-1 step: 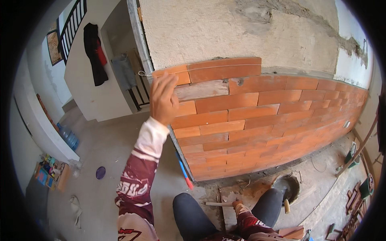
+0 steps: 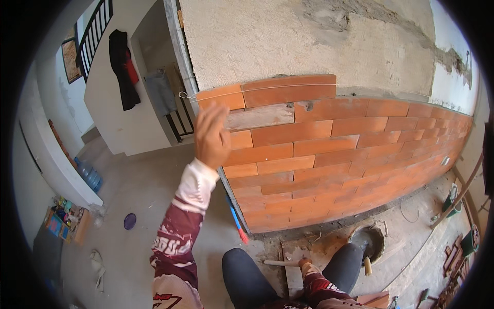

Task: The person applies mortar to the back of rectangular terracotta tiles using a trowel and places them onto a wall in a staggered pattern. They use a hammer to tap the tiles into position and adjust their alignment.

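My left hand (image 2: 212,136) is raised at the left end of the brick wall (image 2: 319,147), fingers extended and somewhat blurred. It overlaps the wall's edge just below a short orange brick (image 2: 220,97); whether it touches the wall I cannot tell. A longer brick (image 2: 288,89) lies beside the short one in the top course. A thin white string (image 2: 280,86) runs across both, looped at its left end. Low between my knees, my right hand (image 2: 305,263) is closed around a pale, stick-like handle (image 2: 280,263); the rest of that tool is hidden.
A mortar bucket (image 2: 371,241) with a wooden-handled tool (image 2: 367,266) stands by my right knee. A blue and red brush (image 2: 237,224) leans at the wall's left end. Broken bricks (image 2: 453,270) lie at right. A water jug (image 2: 88,174) and purple lid (image 2: 129,221) sit on the left floor.
My left hand has dropped slightly, away from the short top brick, uncovering more of its face. My right hand keeps the pale handle in about the same place.
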`<state>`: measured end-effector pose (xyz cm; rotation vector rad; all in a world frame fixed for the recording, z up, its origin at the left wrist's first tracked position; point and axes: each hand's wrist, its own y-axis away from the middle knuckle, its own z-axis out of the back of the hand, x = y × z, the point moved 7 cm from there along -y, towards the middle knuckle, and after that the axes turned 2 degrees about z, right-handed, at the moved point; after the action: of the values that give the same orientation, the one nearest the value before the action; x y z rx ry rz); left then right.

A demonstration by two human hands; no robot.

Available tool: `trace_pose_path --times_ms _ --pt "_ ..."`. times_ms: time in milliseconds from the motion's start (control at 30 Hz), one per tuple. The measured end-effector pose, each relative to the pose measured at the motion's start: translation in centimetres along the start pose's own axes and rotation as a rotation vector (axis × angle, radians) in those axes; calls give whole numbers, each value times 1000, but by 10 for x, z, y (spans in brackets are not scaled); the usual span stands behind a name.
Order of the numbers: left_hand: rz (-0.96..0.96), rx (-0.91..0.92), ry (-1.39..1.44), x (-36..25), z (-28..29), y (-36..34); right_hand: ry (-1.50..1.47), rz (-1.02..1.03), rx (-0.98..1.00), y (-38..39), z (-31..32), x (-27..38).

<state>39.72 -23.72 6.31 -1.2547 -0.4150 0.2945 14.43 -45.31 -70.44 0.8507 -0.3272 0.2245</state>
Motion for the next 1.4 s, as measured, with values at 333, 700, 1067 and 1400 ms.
trace_pose_path --times_ms 333,700,1067,1400 --pt "1028 551 644 -99 -52 348 -458 33 287 14 -8 16" --pt "1589 405 1161 -208 -90 502 -1311 -23 979 172 39 97" --pt "1430 595 1050 -211 -66 442 -1376 -24 1079 206 49 100" --pt "1457 890 818 -220 -80 500 -1354 -80 864 184 45 89"
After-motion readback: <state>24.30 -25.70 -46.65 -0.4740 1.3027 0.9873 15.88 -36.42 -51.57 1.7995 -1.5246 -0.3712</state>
